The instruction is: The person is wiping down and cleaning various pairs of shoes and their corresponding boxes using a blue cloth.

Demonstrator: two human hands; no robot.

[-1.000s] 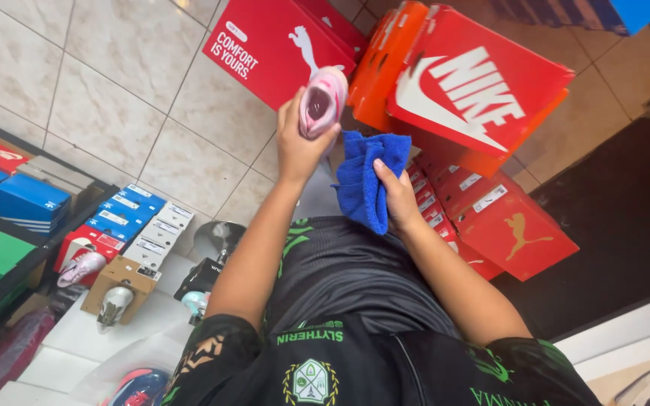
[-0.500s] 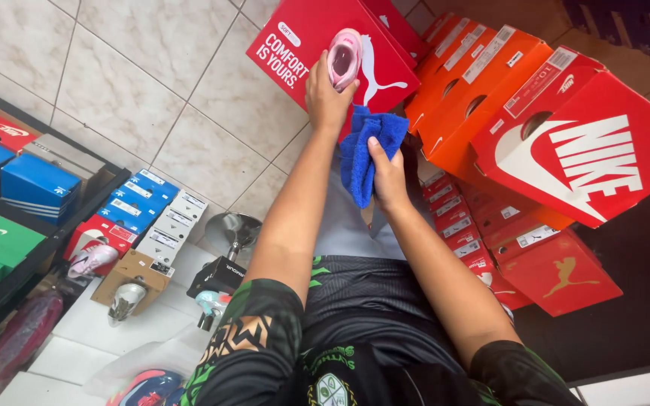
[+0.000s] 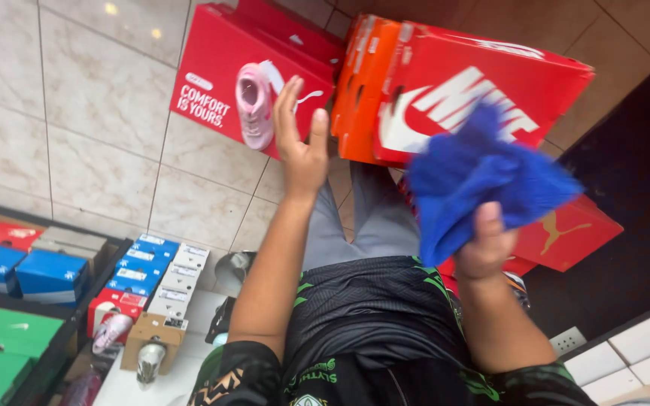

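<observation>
The left hand (image 3: 300, 146) is raised with fingers spread, a small pink fabric shoe (image 3: 253, 105) at its ten o'clock just beside the fingertips, while the right hand (image 3: 484, 244) clenches a crumpled blue cloth (image 3: 483, 177) bunching out at its twelve o'clock, before stacked red cardboard shoeboxes (image 3: 460, 90).

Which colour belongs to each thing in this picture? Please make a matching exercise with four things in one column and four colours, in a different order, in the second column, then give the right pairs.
Things:
1. small shoe beside the left hand
2. cloth held in the right hand
3. floor tiles
4. stack of narrow boxes behind the left hand

Colours:
A. blue
B. orange
C. pink
D. beige

Right pairs: 1-C, 2-A, 3-D, 4-B.
</observation>
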